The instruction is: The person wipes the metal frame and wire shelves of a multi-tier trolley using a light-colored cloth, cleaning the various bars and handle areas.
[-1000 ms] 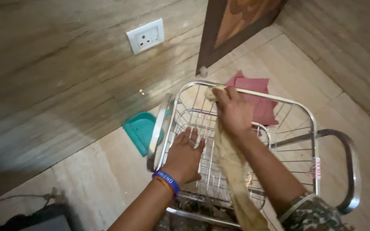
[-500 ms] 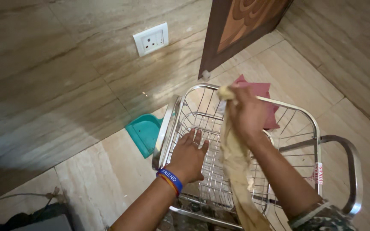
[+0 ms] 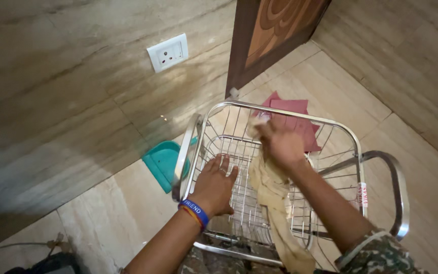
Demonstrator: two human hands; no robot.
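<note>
A shiny steel wire dish rack [image 3: 353, 152] stands on the tiled floor in front of me. My left hand [image 3: 215, 183], with a blue wristband, lies flat with spread fingers on the rack's near left side. My right hand [image 3: 279, 143], blurred by motion, grips a beige cloth [image 3: 272, 203] and presses its upper end against the wires inside the rack near the far rim. The rest of the cloth hangs down along my right forearm toward the rack's near edge.
A teal dustpan [image 3: 161, 161] lies on the floor left of the rack. A folded red cloth [image 3: 295, 116] sits behind it near a brown door [image 3: 275, 30]. A white wall socket [image 3: 167, 53] is on the tiled wall. A cable [image 3: 16, 244] lies at bottom left.
My right hand has dropped with the beige cloth from the rack's far rim down inside the rack, toward me. My left hand stays on the rack's left side.
</note>
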